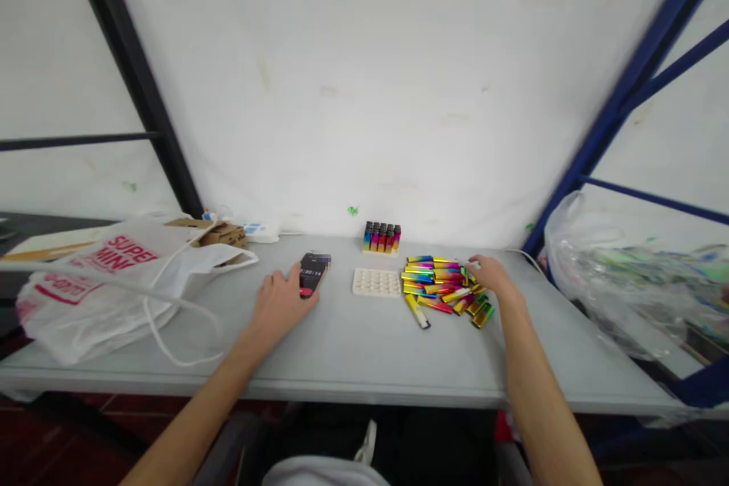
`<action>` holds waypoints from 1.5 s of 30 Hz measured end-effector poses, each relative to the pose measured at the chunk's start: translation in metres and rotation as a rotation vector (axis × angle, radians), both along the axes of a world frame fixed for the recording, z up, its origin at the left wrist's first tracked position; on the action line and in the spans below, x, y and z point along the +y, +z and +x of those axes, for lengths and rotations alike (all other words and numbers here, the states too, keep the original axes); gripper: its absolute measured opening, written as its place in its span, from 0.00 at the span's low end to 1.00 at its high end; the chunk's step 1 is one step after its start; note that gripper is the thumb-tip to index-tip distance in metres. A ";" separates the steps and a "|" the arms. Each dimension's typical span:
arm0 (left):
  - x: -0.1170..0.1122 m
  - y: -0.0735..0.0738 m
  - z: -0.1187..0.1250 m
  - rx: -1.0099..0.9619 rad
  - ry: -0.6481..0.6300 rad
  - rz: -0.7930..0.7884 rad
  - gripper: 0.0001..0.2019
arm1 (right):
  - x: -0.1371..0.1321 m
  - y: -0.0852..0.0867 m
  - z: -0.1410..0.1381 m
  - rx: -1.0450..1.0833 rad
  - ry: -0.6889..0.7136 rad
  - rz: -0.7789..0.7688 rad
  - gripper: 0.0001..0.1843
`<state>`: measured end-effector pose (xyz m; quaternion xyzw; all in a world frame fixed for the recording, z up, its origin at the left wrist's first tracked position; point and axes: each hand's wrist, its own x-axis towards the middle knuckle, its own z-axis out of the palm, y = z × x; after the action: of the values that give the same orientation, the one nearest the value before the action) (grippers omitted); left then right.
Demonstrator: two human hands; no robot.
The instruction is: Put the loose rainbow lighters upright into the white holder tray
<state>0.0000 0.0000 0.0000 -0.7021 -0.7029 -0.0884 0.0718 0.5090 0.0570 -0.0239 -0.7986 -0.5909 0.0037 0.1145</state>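
My left hand [283, 298] rests on the table with its thumb and index finger around the lower part of a black phone [313, 269]. The phone lies face up and its screen shows a running-time display and a red button. At the right edge of a loose pile of shiny rainbow-coloured lighters [436, 281] is my right hand [488, 274], fingers slightly bent and apart, with no lighter visibly held. Left of the pile lies a white tray [377, 282] with rows of round hollows. Behind it, several lighters with black tops [382, 237] stand upright in a block.
A white plastic bag [108, 281] with red print spreads over the table's left side, its handle loop reaching forward. Cardboard [223, 234] lies behind it. Clear plastic bags [609, 281] fill the right side beside a blue metal frame [620, 99]. A white wall [387, 91] backs the grey table [353, 364].
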 end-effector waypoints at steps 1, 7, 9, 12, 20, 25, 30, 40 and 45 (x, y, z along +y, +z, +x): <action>0.003 0.000 -0.001 -0.003 0.001 0.001 0.35 | 0.000 -0.003 0.000 0.007 -0.020 -0.027 0.25; 0.019 0.004 0.001 0.013 -0.014 -0.037 0.39 | -0.002 -0.006 -0.002 0.044 -0.122 0.028 0.24; 0.020 0.006 0.009 0.012 -0.055 0.023 0.42 | -0.005 -0.004 0.000 0.047 -0.174 0.035 0.25; 0.026 0.010 0.031 -0.066 -0.313 0.116 0.44 | -0.010 -0.004 0.000 0.071 -0.268 0.041 0.31; 0.074 0.009 0.087 -0.061 -0.591 -0.241 0.49 | -0.012 -0.003 -0.010 0.400 -0.325 0.265 0.26; 0.085 -0.003 0.073 -0.232 -0.689 -0.300 0.39 | -0.004 0.005 -0.010 0.556 -0.215 0.425 0.21; 0.071 -0.006 0.057 -0.365 -0.767 -0.257 0.40 | -0.009 0.016 -0.029 0.947 -0.008 0.531 0.25; 0.033 -0.021 0.086 -0.208 -0.845 -0.095 0.34 | -0.022 0.040 -0.109 1.571 0.510 0.402 0.29; 0.040 -0.020 0.099 -0.172 -0.909 -0.052 0.36 | -0.023 0.046 -0.137 1.530 0.462 0.327 0.32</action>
<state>0.0989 0.0400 -0.0203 -0.9308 -0.3290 -0.1513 -0.0503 0.3719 0.0336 0.0222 -0.4063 -0.4921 0.4853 0.5976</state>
